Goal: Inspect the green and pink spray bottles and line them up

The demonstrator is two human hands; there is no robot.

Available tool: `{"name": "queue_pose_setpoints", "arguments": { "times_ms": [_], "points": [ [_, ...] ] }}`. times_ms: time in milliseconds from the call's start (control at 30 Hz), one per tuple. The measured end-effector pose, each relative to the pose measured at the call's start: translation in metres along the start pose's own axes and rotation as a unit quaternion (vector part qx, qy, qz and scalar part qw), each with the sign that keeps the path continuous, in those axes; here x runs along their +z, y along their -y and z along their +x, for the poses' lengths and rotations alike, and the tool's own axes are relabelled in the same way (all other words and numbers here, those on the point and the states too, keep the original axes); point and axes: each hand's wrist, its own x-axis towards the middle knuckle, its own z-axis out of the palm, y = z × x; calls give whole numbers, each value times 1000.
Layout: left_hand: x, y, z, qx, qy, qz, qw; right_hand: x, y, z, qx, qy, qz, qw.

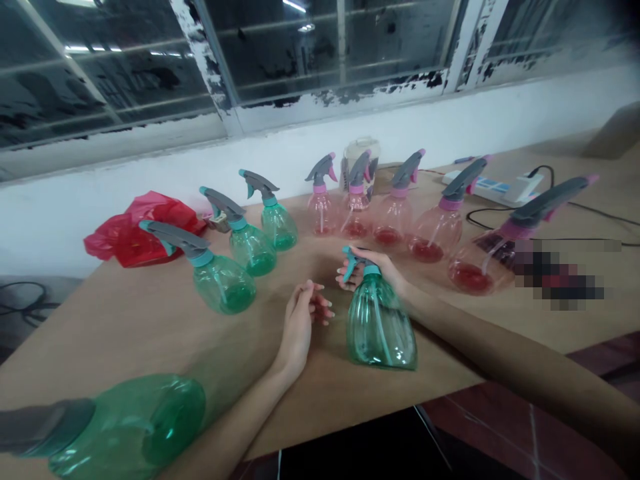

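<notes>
My right hand (376,261) grips a green spray bottle (381,327) by its neck and grey-and-teal trigger head. The bottle tilts over the table's near side, and a pale dip tube shows through its ribbed clear wall. Just left of it, my left hand (299,323) is empty, its fingers loosely bent and apart, not touching the bottle. More green spray bottles stand to the left: a near one (225,283), a middle one (253,248) and a far one (279,225). Another large green bottle (130,423) is at the lower left, partly cut off by the frame.
Several pink spray bottles (434,230) form a curved row at the back right. A red plastic bag (145,227) lies back left. Behind the pink row is a pale container (373,148). A white power strip (505,188) with black cables sits at right. The wooden table (300,427) ends near me.
</notes>
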Motion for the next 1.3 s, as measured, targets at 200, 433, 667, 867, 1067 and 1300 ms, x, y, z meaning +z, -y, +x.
{"name": "queue_pose_setpoints", "arguments": {
  "times_ms": [200,433,667,867,1067,1300],
  "points": [
    [1,0,1,3,4,12,1000,3,6,-5,-39,26,-38,998],
    [-1,2,-11,48,82,103,990,14,13,-11,-68,42,-77,994],
    [3,-16,-48,97,240,190,947,37,10,-26,-176,103,-181,962],
    [-10,-21,-69,131,238,232,934,64,7,-52,-246,134,-376,883],
    [-42,-33,-82,144,187,285,929,72,-1,-89,-261,137,-610,735],
    [-66,-33,-87,131,133,277,943,77,-25,-95,-258,92,-702,657]
  ]
}}
